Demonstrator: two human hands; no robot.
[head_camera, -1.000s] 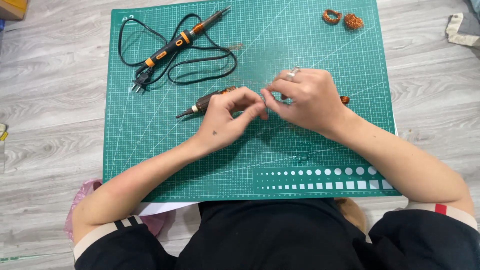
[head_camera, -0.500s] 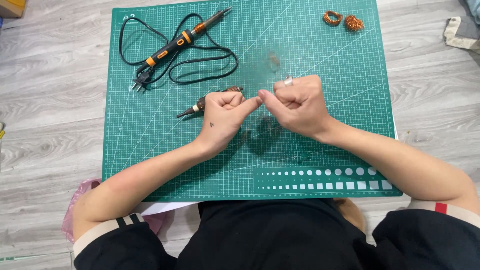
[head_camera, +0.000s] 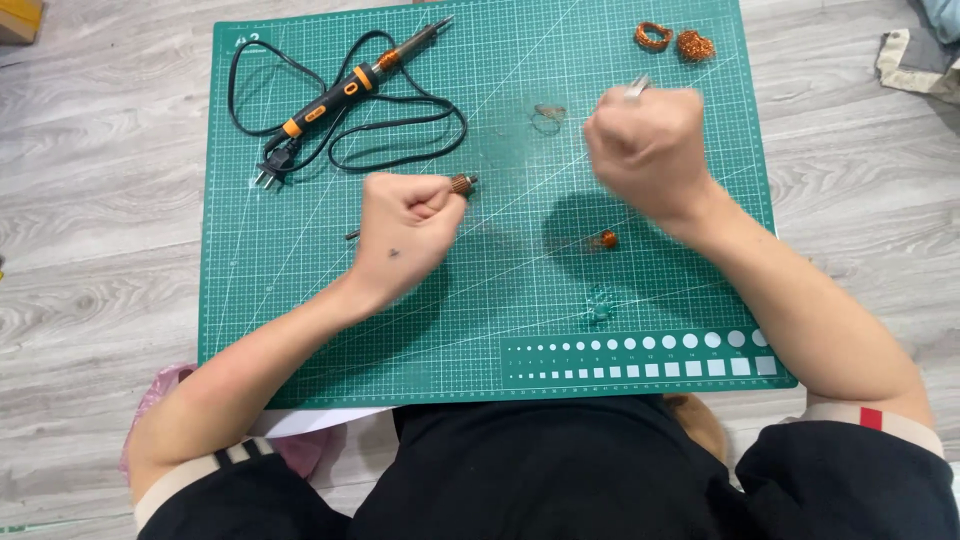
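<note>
The left hand (head_camera: 408, 225), a closed fist at centre, grips a small spool (head_camera: 461, 184). The right hand (head_camera: 650, 150), also closed but blurred, is up-right, well apart; what it grips I cannot tell.

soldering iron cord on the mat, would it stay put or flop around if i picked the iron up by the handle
Probably floppy: the black cord lies in loose loops on the green cutting mat, so it would likely trail and drag. The plug at its end could swing. The soldering iron itself looks rigid and slim, so it may roll if nudged sideways.
</note>
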